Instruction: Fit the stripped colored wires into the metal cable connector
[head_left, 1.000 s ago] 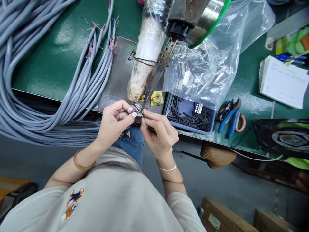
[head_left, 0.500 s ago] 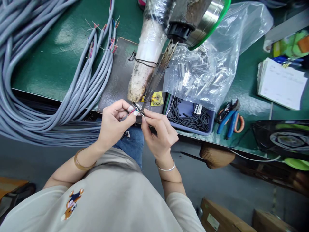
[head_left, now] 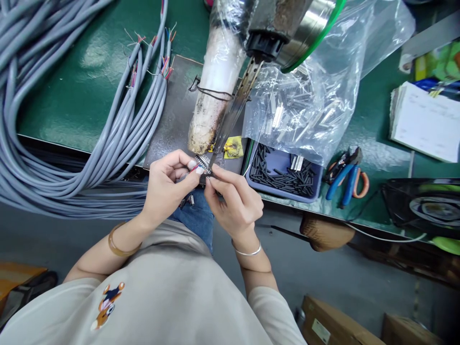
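My left hand (head_left: 172, 179) pinches a small multi-pin connector (head_left: 204, 161) with thin coloured wires at its side. Close by on the right, my right hand (head_left: 235, 196) is closed, thumb and forefinger together at the connector's near end; what they grip is too small to make out. Down between the hands comes a soldering iron (head_left: 239, 103), its perforated metal shaft slanting and its tip right at the connector. Beside it hangs a white tube (head_left: 215, 81) wrapped in plastic, its scorched end just above the connector.
Grey cables (head_left: 118, 120) with stripped ends lie at left. A purple tray (head_left: 318, 184) of short black sleeves stands at right, under a clear bag (head_left: 341, 86) of connectors. Farther right are blue-handled cutters (head_left: 348, 184) and a paper pad (head_left: 424, 120). A solder spool (head_left: 316, 28) hangs above.
My right hand has shifted slightly left and down along the connector. The connector has turned a little, showing more of its metal pins. My left hand has barely moved.
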### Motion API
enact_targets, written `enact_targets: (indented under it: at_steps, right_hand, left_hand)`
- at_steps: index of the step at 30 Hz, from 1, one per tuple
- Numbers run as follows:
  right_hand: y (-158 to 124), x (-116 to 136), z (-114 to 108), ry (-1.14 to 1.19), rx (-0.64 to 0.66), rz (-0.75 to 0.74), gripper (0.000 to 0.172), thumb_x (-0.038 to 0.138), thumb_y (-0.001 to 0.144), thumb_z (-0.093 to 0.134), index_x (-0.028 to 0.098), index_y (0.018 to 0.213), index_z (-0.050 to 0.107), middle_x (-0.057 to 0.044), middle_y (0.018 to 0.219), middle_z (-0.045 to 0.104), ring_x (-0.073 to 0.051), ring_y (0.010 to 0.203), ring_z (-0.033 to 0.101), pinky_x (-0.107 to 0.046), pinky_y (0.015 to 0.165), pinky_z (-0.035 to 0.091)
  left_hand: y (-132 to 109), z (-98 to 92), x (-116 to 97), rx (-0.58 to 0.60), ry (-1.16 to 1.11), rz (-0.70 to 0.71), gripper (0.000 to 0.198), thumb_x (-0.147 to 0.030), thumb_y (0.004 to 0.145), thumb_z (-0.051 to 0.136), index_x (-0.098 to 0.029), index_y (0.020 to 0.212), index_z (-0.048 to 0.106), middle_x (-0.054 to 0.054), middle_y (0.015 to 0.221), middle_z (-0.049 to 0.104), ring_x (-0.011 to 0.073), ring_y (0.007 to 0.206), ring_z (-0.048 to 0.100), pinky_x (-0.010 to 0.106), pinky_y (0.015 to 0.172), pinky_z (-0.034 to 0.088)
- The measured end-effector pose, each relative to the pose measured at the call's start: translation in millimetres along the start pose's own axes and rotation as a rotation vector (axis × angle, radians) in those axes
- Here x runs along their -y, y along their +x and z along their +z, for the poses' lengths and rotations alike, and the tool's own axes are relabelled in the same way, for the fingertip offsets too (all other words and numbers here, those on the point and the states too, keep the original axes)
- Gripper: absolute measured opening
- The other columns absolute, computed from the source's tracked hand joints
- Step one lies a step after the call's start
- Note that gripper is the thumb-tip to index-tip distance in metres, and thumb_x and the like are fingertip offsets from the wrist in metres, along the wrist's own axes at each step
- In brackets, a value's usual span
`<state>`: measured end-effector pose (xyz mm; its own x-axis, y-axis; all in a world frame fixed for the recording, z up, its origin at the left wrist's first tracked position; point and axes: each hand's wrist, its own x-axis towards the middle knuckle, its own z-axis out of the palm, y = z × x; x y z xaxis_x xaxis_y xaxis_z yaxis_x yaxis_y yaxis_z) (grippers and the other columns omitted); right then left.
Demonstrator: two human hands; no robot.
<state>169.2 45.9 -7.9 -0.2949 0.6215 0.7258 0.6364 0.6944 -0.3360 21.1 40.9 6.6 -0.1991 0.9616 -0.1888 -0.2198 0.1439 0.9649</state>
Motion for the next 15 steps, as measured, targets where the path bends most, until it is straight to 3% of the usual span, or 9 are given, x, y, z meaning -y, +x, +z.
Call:
enact_targets:
  at_steps: [6,9,12,14,15]
  right_hand:
    - [-7,-4,-6,0.013,0.032,-0.018,0.017,0.008,0.088,0.072,0.022,0.097,0.067,-0.007,0.103,0.082,-0.015,0.088,0.08,-0.022,0.079,0.064]
    - [-13,-9,-16,0.054,0.022,0.005,0.021,0.01,0.089,0.072,0.023,0.106,0.069,-0.003,0.094,0.082,-0.014,0.078,0.078,-0.022,0.069,0.062]
    - [-19,-13,-22,0.154,-0.196,0.041,0.022,0.016,0.093,0.068,0.026,0.112,0.072,0.006,0.063,0.068,-0.011,0.045,0.06,-0.024,0.045,0.049]
    - [-22,-12,-22,0.243,-0.398,0.089,0.026,0.02,0.095,0.064,0.026,0.12,0.069,0.009,0.056,0.059,-0.009,0.034,0.045,-0.025,0.035,0.038]
    - [-23,-12,-22,0.278,-0.448,0.124,0.03,0.02,0.096,0.062,0.026,0.125,0.066,0.008,0.059,0.061,-0.009,0.034,0.046,-0.024,0.033,0.038]
  left_hand:
    - [-1,-1.4,3,0.048,-0.019,-0.043,0.029,-0.024,0.066,0.087,-0.016,0.068,0.059,-0.007,0.057,0.053,0.0012,0.043,0.036,0.014,0.038,0.026]
    - [-4,-4.0,5,0.106,-0.009,-0.066,0.025,-0.022,0.069,0.085,-0.017,0.07,0.06,-0.009,0.05,0.048,0.0017,0.04,0.035,0.013,0.037,0.026]
    - [-7,-7.4,7,0.136,0.005,-0.081,0.021,-0.02,0.072,0.082,-0.017,0.074,0.061,-0.009,0.047,0.048,0.0027,0.038,0.039,0.013,0.037,0.03]
    - [-9,-9.3,7,0.138,0.003,-0.101,0.022,-0.02,0.072,0.082,-0.017,0.075,0.06,-0.009,0.046,0.049,0.0032,0.037,0.041,0.013,0.037,0.032]
    - [-9,-9.9,7,0.136,-0.005,-0.111,0.023,-0.021,0.071,0.082,-0.017,0.074,0.06,-0.009,0.046,0.049,0.0034,0.037,0.042,0.013,0.037,0.033]
